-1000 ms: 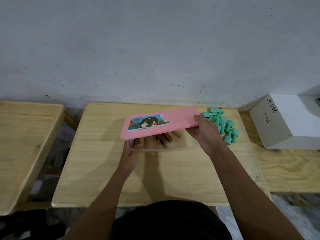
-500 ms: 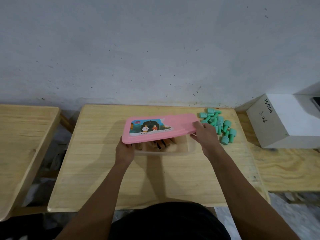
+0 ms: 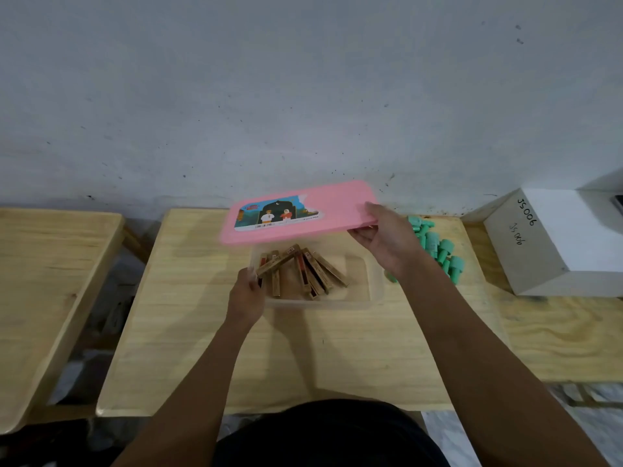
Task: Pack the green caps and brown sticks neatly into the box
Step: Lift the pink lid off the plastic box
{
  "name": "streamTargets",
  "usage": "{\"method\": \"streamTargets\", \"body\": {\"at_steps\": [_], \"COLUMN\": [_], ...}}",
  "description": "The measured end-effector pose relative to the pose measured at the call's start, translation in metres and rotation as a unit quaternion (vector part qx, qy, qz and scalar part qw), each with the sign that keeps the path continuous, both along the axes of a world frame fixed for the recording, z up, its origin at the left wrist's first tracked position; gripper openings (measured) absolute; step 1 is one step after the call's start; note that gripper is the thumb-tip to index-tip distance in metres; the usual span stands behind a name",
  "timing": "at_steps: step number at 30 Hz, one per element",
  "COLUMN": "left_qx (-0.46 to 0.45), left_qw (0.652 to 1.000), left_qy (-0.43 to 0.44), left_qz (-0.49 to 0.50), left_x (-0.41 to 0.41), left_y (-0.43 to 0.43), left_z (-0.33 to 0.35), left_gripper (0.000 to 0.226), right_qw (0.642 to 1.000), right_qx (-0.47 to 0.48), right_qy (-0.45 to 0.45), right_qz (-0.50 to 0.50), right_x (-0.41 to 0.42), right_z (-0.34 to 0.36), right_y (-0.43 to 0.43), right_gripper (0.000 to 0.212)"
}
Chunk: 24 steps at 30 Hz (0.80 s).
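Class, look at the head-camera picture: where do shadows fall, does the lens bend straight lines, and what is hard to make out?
Head view: soft, dim light, and the lid casts a faint shadow on the table left of the box; head view: the wide lens splays table edges; head view: print on the sticks is unreadable, the clear box walls barely show.

Right hand (image 3: 387, 246) holds pink lid (image 3: 337, 205) above box (image 3: 320, 303).

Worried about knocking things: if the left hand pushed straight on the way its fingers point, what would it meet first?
The left hand grips the left wall of the clear box; past it, the brown sticks come first, probably. The pink lid looks higher, though depth is unclear.
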<state>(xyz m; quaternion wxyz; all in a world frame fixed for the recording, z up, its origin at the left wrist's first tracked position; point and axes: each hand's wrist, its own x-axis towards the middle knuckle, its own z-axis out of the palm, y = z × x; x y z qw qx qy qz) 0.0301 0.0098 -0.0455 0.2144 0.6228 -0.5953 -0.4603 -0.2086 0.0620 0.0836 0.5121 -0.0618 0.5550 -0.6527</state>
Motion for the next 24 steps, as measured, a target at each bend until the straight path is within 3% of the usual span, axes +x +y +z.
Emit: {"method": "streamTargets", "body": {"at_steps": [2,3,6,8,10,13,15,18,22,24], "left_qx": [0.013,0.047,0.168,0.154,0.052,-0.082,-0.06,-0.011,-0.017,-0.027], "left_qw": [1.0,0.997,0.942,0.915,0.948,0.992,0.998,0.994,0.998,1.0], "left_qy": [0.017,0.067,0.256,0.302,0.216,0.047,0.023,-0.03,-0.027,-0.005], "left_qz": [-0.009,0.012,0.135,0.219,0.228,0.086,-0.005,-0.104,-0.061,-0.002], "left_x": [0.006,0.011,0.031,0.045,0.054,0.055,0.049,0.04,0.048,0.058], "left_y": [-0.003,-0.006,-0.023,-0.036,-0.049,-0.063,-0.071,-0.078,-0.082,-0.082], "left_z": [0.008,0.013,0.03,0.039,0.047,0.061,0.074,0.089,0.078,0.067], "left_gripper": [0.03,0.03,0.038,0.047,0.049,0.06,0.062,0.033,0.032,0.032], "right_qw": [1.0,1.0,0.998,0.997,0.994,0.987,0.983,0.978,0.976,0.953], "right_qx": [0.014,0.019,0.027,0.035,0.044,0.052,0.045,0.028,0.045,0.088], "right_qy": [0.013,0.021,0.045,0.066,0.085,0.11,0.115,0.124,0.148,0.235], "right_qz": [0.008,0.01,0.017,0.03,0.051,0.1,0.138,0.168,0.154,0.168], "right_x": [0.004,0.005,0.005,0.005,0.007,0.013,0.018,0.027,0.037,0.043], "right_z": [-0.008,-0.012,-0.018,-0.02,-0.023,-0.026,-0.027,-0.028,-0.033,-0.043], "right_y": [-0.004,-0.005,-0.011,-0.017,-0.023,-0.032,-0.037,-0.043,-0.047,-0.043], "right_gripper": [0.031,0.03,0.026,0.027,0.031,0.034,0.032,0.03,0.025,0.033]}}
